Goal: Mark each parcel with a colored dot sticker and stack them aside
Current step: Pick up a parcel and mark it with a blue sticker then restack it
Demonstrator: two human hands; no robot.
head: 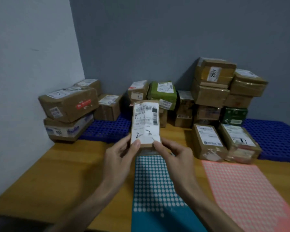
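- Both hands hold one small brown parcel point(145, 124) upright above the counter point(57, 173): the left hand point(120, 152) pinches its lower left corner, the right hand point(172, 154) its lower right.
- A teal dot-sticker sheet point(155, 186) lies beneath, a pink sheet point(246, 195) beside it.
- Other parcels point(213, 84) are stacked behind.

Fingertips of left hand point(120, 154) and right hand point(174, 154) are hiding behind the parcel point(145, 143); label print point(145, 114) above the thumbs is blurring unreadably.

Left sticker sheet point(151, 181) and right sticker sheet point(244, 195) lie side by side on the table point(57, 173), parcels point(209, 96) behind.
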